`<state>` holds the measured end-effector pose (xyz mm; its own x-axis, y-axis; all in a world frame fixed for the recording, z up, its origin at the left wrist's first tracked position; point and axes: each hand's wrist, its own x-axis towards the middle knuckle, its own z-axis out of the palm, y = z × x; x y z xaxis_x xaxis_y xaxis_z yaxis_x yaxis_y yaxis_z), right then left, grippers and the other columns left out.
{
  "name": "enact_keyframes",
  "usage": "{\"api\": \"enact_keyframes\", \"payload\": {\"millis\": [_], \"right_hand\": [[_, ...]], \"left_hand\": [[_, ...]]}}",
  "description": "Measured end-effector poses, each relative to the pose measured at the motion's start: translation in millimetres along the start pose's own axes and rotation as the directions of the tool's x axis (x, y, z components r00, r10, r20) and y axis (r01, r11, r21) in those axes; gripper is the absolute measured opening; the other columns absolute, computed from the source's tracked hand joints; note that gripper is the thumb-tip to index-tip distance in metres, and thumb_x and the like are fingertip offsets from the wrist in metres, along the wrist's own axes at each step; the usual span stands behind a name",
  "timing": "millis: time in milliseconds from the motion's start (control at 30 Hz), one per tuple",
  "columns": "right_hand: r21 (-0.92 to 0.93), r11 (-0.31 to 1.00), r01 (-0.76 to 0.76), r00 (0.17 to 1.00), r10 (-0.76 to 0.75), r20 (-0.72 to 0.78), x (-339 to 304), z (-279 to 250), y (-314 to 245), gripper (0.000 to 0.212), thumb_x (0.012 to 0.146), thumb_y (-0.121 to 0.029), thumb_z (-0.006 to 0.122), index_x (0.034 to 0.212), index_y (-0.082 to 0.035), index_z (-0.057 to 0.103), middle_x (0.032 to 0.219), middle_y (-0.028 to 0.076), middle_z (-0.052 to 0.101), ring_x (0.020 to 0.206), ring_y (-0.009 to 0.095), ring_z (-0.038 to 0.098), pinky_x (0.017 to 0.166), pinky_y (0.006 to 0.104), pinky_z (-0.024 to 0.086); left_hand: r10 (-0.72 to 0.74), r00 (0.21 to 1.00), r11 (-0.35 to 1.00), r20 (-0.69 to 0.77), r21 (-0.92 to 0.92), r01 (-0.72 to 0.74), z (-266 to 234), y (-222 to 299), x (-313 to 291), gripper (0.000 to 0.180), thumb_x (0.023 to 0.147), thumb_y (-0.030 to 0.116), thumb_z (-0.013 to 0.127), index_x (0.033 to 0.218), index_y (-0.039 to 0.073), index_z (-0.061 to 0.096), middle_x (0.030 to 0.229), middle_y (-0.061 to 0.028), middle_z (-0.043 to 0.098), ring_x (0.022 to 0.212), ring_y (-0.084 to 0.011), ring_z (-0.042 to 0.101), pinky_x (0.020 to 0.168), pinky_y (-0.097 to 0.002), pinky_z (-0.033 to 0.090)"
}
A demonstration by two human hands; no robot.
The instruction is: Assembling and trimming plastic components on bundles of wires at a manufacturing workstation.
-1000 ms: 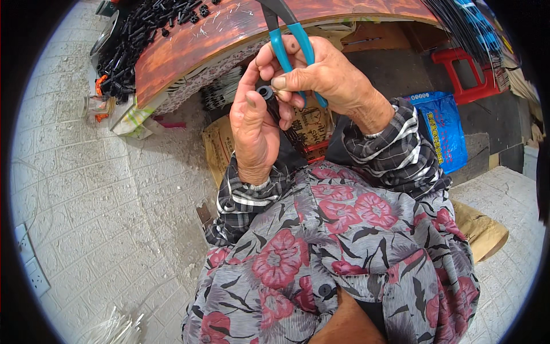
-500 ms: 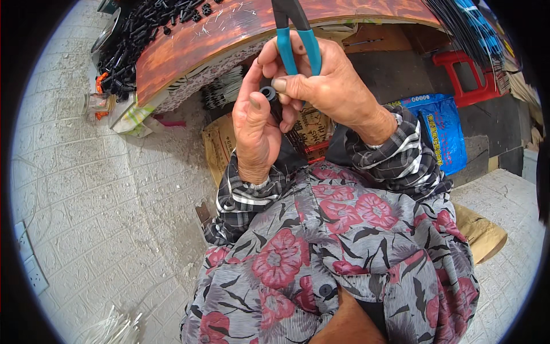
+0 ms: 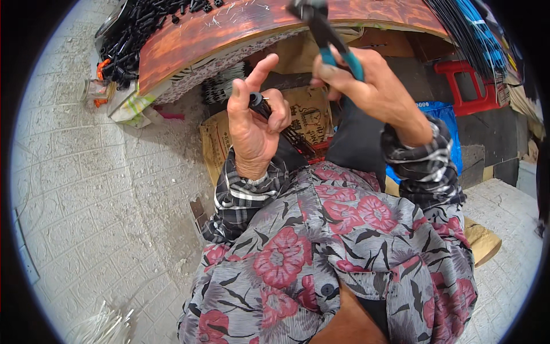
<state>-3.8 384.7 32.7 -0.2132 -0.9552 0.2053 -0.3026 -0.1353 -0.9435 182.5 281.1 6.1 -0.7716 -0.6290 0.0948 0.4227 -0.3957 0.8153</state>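
Note:
My left hand [image 3: 250, 137] holds a short black plastic tube [image 3: 258, 102] under its curled fingers. The thumb and index finger stick up, apart from each other. A thin pale pin or wire stands out at the tube's round end. To the right, apart from the tube, my right hand [image 3: 375, 89] grips pliers with teal handles [image 3: 327, 35]. Their dark jaws point up and left, over the table's edge, and are blurred by motion. Below the left hand, a bundle of thin dark rods [image 3: 296, 140] lies between the knees.
Black plastic parts [image 3: 122, 60] are heaped at the left end of the reddish wooden table [image 3: 195, 43], with loose pale pins nearby. A red stool [image 3: 465, 86], a blue bag [image 3: 451, 123] and black-and-blue cables [image 3: 478, 34] are at the right. Printed brown sacking [image 3: 213, 143] lies beneath my hands.
My right hand has moved right, away from the tube, and the pliers have tilted leftward. The left thumb and index finger have spread, while the tube stays in the left hand.

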Motion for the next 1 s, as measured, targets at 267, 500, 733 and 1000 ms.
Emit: {"api": "enact_keyframes", "payload": {"millis": [267, 500, 733, 1000], "right_hand": [[-0.678, 0.688, 0.258, 0.961, -0.113, 0.251, -25, -12, -8, 0.018, 0.077, -0.011, 0.069, 0.087, -0.003, 0.056, 0.064, 0.015, 0.059, 0.064, 0.037, 0.062, 0.055, 0.0468, 0.045], [-0.769, 0.555, 0.318, 0.947, -0.145, 0.287, -15, 2, -9, 0.022, 0.074, -0.007, 0.068, 0.088, -0.004, 0.052, 0.068, 0.013, 0.060, 0.065, 0.033, 0.063, 0.058, 0.0440, 0.049], [-0.831, 0.472, 0.294, 0.955, -0.186, 0.232, -16, 7, -15, 0.033, 0.074, -0.003, 0.066, 0.104, -0.004, 0.052, 0.089, 0.013, 0.053, 0.085, 0.030, 0.057, 0.069, 0.0395, 0.049], [-0.937, 0.204, 0.283, 0.938, -0.264, 0.226, -12, 4, -28, 0.031, 0.070, -0.006, 0.069, 0.097, -0.005, 0.054, 0.085, 0.010, 0.053, 0.083, 0.025, 0.056, 0.067, 0.0341, 0.048]], "left_hand": [[-0.049, 0.996, 0.998, -0.070, 0.032, 0.051, -7, 4, -3, 0.085, 0.093, 0.073, 0.035, 0.123, -0.002, 0.060, 0.048, 0.0024, 0.037, 0.043, -0.0096, 0.026, 0.047, -0.0281, 0.026], [-0.150, 0.975, 0.988, -0.163, -0.002, 0.152, 0, 5, -3, 0.079, 0.094, 0.069, 0.037, 0.114, -0.003, 0.065, 0.047, 0.0023, 0.034, 0.044, -0.0105, 0.027, 0.048, -0.0285, 0.026], [-0.172, 0.961, 0.984, -0.217, 0.009, 0.179, -4, 1, -4, 0.078, 0.095, 0.069, 0.036, 0.113, -0.001, 0.065, 0.046, 0.0017, 0.035, 0.044, -0.0104, 0.028, 0.048, -0.0280, 0.026], [-0.175, 0.954, 0.979, -0.243, 0.057, 0.194, 1, 1, -5, 0.080, 0.094, 0.070, 0.035, 0.113, -0.002, 0.065, 0.046, 0.0016, 0.037, 0.043, -0.0099, 0.027, 0.047, -0.0275, 0.026]]}}
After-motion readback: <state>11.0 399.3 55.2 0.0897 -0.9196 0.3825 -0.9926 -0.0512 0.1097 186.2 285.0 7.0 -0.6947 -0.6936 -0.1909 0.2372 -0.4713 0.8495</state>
